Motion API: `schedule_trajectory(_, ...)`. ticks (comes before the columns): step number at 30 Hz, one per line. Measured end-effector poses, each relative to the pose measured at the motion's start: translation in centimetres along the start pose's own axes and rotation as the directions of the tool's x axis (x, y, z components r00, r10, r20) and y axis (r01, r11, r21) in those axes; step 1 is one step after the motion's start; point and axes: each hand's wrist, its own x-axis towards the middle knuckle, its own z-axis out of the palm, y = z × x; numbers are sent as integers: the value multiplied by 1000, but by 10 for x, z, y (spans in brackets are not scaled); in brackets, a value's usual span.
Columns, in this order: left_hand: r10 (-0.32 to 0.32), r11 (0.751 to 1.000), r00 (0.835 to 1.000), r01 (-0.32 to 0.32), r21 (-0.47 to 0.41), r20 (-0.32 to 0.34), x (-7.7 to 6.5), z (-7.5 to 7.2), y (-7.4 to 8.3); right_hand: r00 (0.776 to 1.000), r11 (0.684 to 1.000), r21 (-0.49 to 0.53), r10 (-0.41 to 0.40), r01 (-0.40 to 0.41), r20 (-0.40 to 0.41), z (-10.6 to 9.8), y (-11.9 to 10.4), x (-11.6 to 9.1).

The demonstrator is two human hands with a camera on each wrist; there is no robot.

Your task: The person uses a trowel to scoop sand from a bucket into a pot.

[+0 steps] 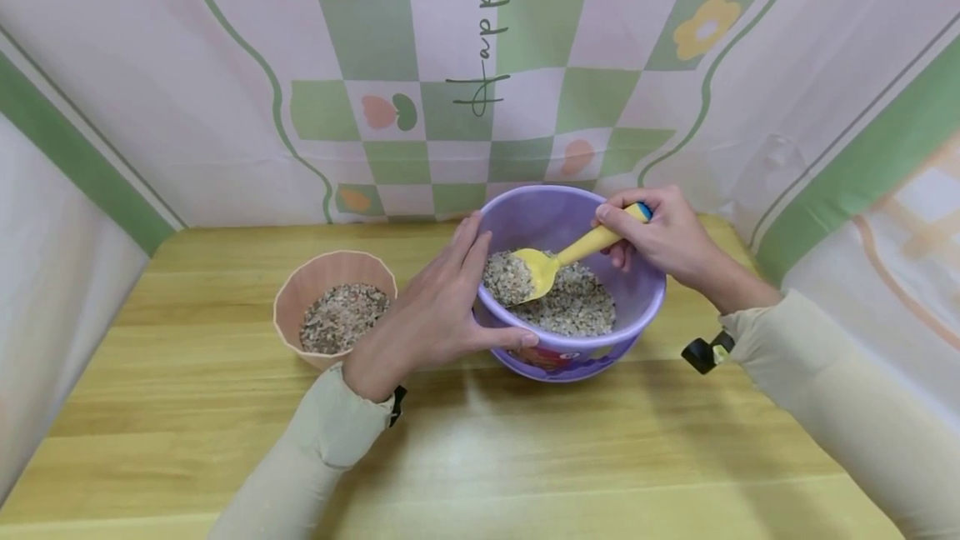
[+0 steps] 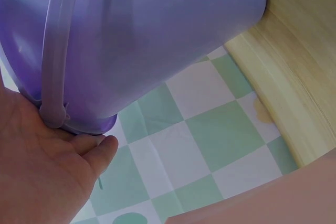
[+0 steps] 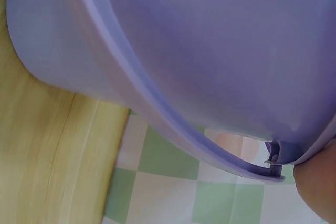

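Note:
My right hand (image 1: 663, 236) grips the handle of a yellow toy shovel (image 1: 588, 245) with a blue end. Pale gravel lies over part of the shovel's blade, inside a purple bucket (image 1: 645, 317). More gravel (image 1: 573, 307) covers the bucket's bottom. My left hand (image 1: 431, 298) holds the bucket's left side, its thumb across the front and its fingers along the rim. In the left wrist view, the fingers meet the rim by the handle's joint. The right wrist view shows the bucket's side and its hanging handle (image 3: 142, 85); the shovel is out of sight there.
Left of the bucket, partly behind my left wrist, stands a peach fluted bowl (image 1: 288, 302) holding darker mixed gravel (image 1: 341, 319). Both containers stand on a wooden table (image 1: 480, 457). A checked green and white cloth (image 1: 457, 32) hangs right behind them.

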Motion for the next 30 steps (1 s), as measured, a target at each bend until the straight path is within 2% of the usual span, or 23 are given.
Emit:
schedule_trajectory(9, 15, 1000, 1000, -15, 8, -8, 1, 0, 0, 1000, 1000, 31, -3, 3, 5, -3, -1, -3)
schedule_trajectory(17, 7, 1000, 1000, -7, 12, -2, 1, 0, 1, 1000, 991, 137, -10, 8, 15, -6, 1, -5)
schedule_trajectory(30, 13, 1000, 1000, -13, 19, -2, 0, 0, 0, 1000, 988, 153, 1, -3, 11, -6, 0, -6)
